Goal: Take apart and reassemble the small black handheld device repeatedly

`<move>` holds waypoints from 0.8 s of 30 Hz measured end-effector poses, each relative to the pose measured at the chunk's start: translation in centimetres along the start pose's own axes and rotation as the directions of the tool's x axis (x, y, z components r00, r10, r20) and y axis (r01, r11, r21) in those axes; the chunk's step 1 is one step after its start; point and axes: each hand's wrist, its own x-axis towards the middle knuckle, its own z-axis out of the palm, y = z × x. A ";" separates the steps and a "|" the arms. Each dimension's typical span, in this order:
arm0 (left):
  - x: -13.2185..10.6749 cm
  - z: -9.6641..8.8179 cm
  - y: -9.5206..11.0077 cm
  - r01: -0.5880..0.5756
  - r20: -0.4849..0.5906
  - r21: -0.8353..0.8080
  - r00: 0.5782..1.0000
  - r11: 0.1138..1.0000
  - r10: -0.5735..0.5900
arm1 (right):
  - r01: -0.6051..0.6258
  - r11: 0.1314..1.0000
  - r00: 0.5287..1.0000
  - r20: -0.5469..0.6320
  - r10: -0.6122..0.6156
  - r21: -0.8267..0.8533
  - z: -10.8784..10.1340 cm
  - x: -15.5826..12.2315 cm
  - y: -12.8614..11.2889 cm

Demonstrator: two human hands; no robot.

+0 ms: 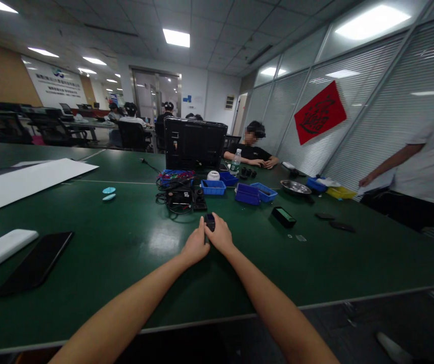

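Note:
Both my hands meet over the green table around a small black device with a dark, screen-like face (210, 220). My right hand (221, 234) is closed on its right side and near edge. Along its left side lies the index finger of my left hand (196, 244), while the other fingers are curled in. Part of the device is covered by my fingers, so its exact kind cannot be made out. Just beyond it sit a black power box with tangled cables (179, 197) and a small dark part (199, 200).
Blue bins (213, 188), a baseball (213, 175), a bottle (235, 163) and a monitor (196, 144) stand ahead. Rightward are an open black box (284, 216) and a metal bowl (296, 188). A black panel (37, 263) lies left. A person sits opposite; another stands right.

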 end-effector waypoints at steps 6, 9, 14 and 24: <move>0.2 0.0 -0.9 0.067 -0.010 -0.103 0.998 0.992 -0.069 | -0.088 0.963 0.992 0.063 0.107 -0.256 -1.4 0.8 1.1; 0.2 -0.3 -0.8 0.137 -0.021 -0.180 0.990 0.974 -0.143 | -0.202 0.932 0.976 0.018 0.218 -0.302 -3.0 2.0 3.7; 0.2 -0.7 -0.5 0.175 -0.031 -0.238 0.982 0.955 -0.187 | -0.341 0.882 0.938 -0.063 0.340 -0.323 -4.9 3.1 7.7; 0.2 -0.7 -0.7 0.159 -0.032 -0.237 0.985 0.958 -0.171 | -0.359 0.877 0.933 -0.104 0.344 -0.318 -4.8 3.4 9.4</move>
